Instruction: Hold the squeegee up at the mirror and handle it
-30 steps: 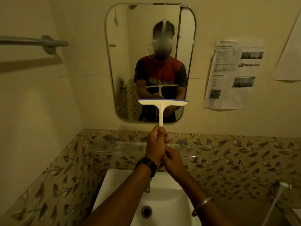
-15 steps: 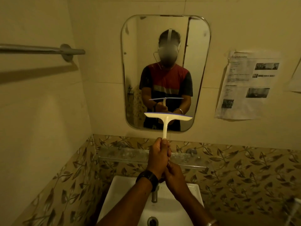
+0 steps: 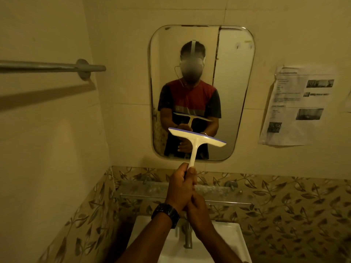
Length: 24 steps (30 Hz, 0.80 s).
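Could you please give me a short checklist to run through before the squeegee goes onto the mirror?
1. Grip on the handle: the left hand is wrapped round the squeegee handle. Ok.
2. Support: the right hand grips just below the left; whether it holds the handle end cannot tell.
3. Blade level: the head slants down to the right. Not ok.
4. Blade contact: seemingly short of the mirror. Cannot tell.
5. Glass wet: cannot tell.
6. Catch below: shelf and sink sit underneath. Ok.
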Available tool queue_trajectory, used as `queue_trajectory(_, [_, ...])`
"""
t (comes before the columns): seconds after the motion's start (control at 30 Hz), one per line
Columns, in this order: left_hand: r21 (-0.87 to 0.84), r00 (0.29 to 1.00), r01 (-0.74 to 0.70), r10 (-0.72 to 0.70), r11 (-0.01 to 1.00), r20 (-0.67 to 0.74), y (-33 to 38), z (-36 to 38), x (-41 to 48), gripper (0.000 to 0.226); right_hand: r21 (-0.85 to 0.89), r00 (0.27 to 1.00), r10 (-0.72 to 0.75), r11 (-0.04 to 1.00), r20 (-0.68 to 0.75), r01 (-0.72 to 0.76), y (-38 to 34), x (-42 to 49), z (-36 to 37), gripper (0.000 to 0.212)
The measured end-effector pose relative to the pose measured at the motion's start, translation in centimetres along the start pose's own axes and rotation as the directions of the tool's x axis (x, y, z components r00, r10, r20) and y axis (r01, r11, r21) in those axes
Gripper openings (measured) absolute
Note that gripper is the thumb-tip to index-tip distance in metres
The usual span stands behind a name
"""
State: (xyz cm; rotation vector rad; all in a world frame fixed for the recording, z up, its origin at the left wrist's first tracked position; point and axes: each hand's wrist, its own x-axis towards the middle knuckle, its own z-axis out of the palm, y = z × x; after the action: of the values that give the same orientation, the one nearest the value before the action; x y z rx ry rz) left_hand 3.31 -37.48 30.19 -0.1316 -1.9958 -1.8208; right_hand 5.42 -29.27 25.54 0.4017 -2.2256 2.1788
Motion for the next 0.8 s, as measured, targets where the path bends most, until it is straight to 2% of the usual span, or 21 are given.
queue_trajectory(0.27, [-0.105, 0.997, -0.060, 0.064, 0.993, 0.038, 1.6, -2.5, 2.0, 0.028, -0.089, 0.987, -0.142, 0.987, -0.072, 0.135, -1.5, 2.0, 2.2, 0.028])
queue_trajectory(0.47, [-0.100, 0.986, -0.150, 0.156, 0.984, 0.058, 3.3, -2.7, 2.8, 0.025, 0.038, 0.984, -0.152, 0.987, -0.092, 0.156, -3.4, 2.1, 2.9, 0.025])
queue_trajectory(0.8, [-0.126, 0.982, -0.186, 0.187, 0.974, -0.005, 8.0, -1.2, 7.4, 0.023, 0.087, 0.962, -0.252, 0.961, -0.101, 0.261, -7.6, 7.2, 1.5, 0.030])
